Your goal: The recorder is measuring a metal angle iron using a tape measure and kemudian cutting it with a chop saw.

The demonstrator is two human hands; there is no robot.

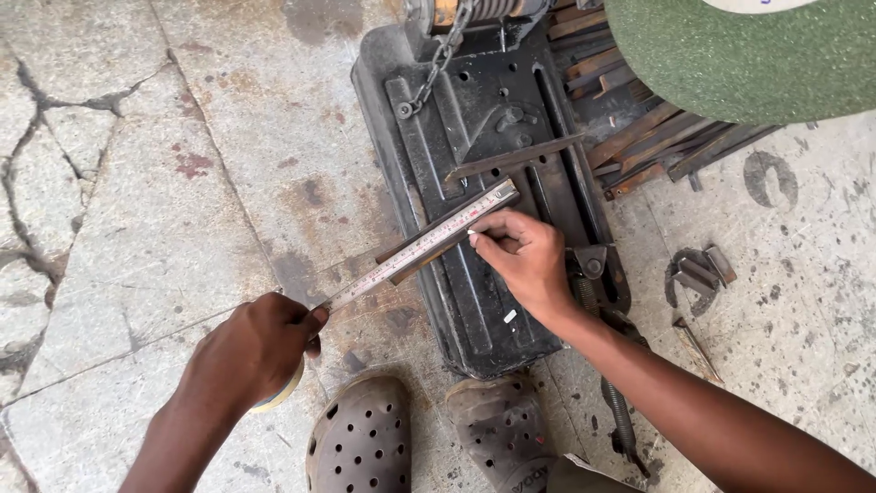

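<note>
Fingers (488,236) of the right hand (525,260) pinch a small white marker against a tape measure blade (424,246), while the left hand (251,347) is clenched around the tape measure case (283,393), over a cracked concrete floor (137,183). Largest in view, a green abrasive disc (739,55) fills the corner beyond the black chop saw base (493,183), which serves as the landmark here. Rusty steel offcuts (639,137) lie heaped at the base's far right side. Across the base, a narrow steel bar (411,260) runs diagonally, its long axis from the base's middle out over its left edge toward the left hand; the blade lies along the bar's top, its hooked end near the base's centre. The right hand sits on the base, touching the blade and much nearer the bar than the left, which holds off the base's near left corner. Two worn clogs (429,434) stand at the base's near edge, and short cut pieces (703,269) rest to its right.
</note>
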